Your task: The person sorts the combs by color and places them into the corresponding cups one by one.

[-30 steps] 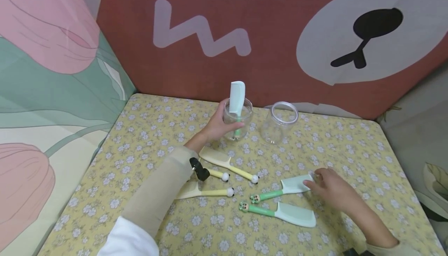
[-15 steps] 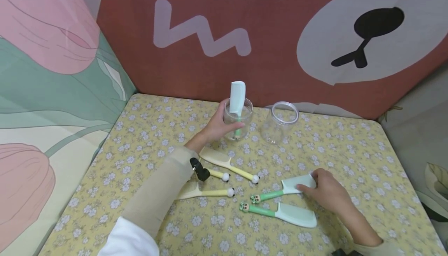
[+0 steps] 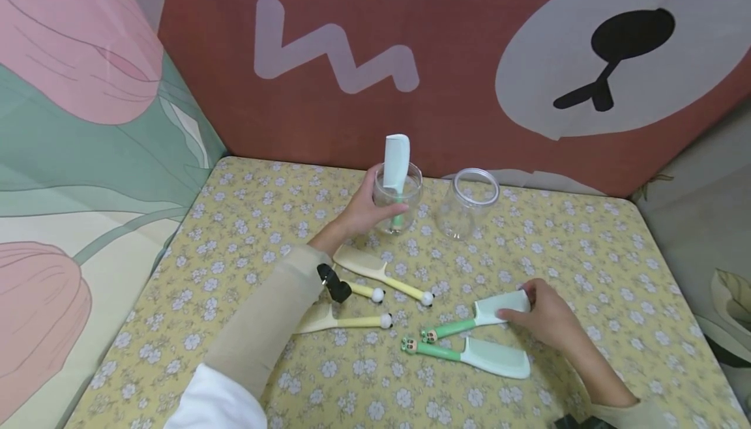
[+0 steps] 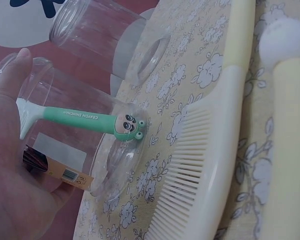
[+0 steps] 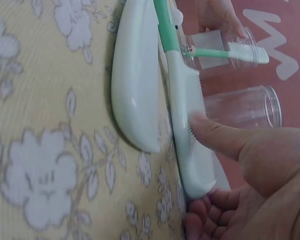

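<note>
My left hand [image 3: 360, 210] grips a clear jar [image 3: 414, 199] at the back of the table, thumb across its near side. Inside the jar a mint-green comb [image 3: 397, 160] stands head up; in the left wrist view its green handle [image 4: 80, 115] ends in a cartoon figure at the jar's bottom. At the right, my right hand [image 3: 548, 315] pinches the head of a second mint comb [image 3: 489, 310], thumb on the teeth in the right wrist view and fingers curled at the head's end. A third mint comb [image 3: 495, 357] lies just in front of it.
Several cream-yellow combs [image 3: 360, 261] with white ball ends lie near my left forearm, which partly covers them. Another clear jar [image 3: 460, 221] stands to the right of the held one. A printed wall [image 3: 328, 129] rises directly behind the floral tabletop [image 3: 563, 246].
My right hand has moved left onto the second mint comb, the thumb sliding further over its head. That comb's handle end sits slightly closer to the third comb. My left hand stays on the jar.
</note>
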`<action>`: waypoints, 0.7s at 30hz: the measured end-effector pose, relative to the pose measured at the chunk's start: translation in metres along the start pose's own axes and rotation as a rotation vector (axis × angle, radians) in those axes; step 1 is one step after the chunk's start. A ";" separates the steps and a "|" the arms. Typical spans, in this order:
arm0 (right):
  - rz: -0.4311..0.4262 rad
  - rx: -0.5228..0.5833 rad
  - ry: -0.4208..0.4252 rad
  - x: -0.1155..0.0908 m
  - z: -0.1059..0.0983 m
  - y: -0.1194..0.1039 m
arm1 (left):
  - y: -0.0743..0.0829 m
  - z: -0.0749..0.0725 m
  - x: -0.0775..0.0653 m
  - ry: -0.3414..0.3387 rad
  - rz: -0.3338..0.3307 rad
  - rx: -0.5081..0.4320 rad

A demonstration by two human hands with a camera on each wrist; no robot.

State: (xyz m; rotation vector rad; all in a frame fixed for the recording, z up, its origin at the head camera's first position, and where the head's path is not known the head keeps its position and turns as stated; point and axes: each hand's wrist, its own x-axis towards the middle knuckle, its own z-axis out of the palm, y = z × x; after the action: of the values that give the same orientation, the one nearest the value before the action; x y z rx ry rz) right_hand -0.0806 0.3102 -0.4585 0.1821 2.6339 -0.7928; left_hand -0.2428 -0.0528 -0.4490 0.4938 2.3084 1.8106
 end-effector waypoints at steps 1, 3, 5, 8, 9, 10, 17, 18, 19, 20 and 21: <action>-0.011 0.012 -0.006 0.000 -0.001 0.001 | 0.000 0.000 0.000 0.000 0.001 0.000; -0.033 0.038 -0.015 0.000 -0.002 0.005 | 0.000 -0.001 0.000 0.000 0.002 0.000; -0.053 0.082 -0.022 -0.001 -0.004 0.008 | 0.000 -0.001 0.000 -0.002 0.002 -0.002; -0.094 0.158 0.004 -0.004 -0.006 0.013 | 0.000 -0.001 0.000 -0.002 0.003 -0.005; -0.112 0.185 0.021 -0.004 -0.007 0.015 | 0.000 -0.001 0.000 -0.002 0.002 -0.005; -0.130 0.224 0.036 -0.005 -0.008 0.016 | 0.000 -0.001 0.000 -0.002 0.002 -0.006; -0.198 0.732 0.083 -0.004 -0.014 0.012 | 0.000 -0.001 -0.001 -0.005 -0.009 0.003; -0.189 0.796 0.100 -0.004 -0.015 0.011 | 0.000 -0.001 -0.001 -0.005 -0.009 0.004; -0.185 0.850 0.118 -0.005 -0.015 0.010 | 0.000 -0.001 0.000 -0.005 -0.008 0.005; -0.183 0.899 0.137 -0.005 -0.016 0.008 | 0.001 -0.001 0.000 -0.005 -0.008 0.006; -0.189 0.939 0.152 -0.006 -0.016 0.007 | 0.001 -0.001 0.000 -0.004 -0.009 0.009</action>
State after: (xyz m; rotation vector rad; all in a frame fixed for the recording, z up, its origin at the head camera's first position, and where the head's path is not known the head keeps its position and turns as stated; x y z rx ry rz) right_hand -0.0789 0.3251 -0.4479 0.2419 2.2046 -2.0929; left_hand -0.2427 -0.0536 -0.4478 0.4875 2.3130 1.7952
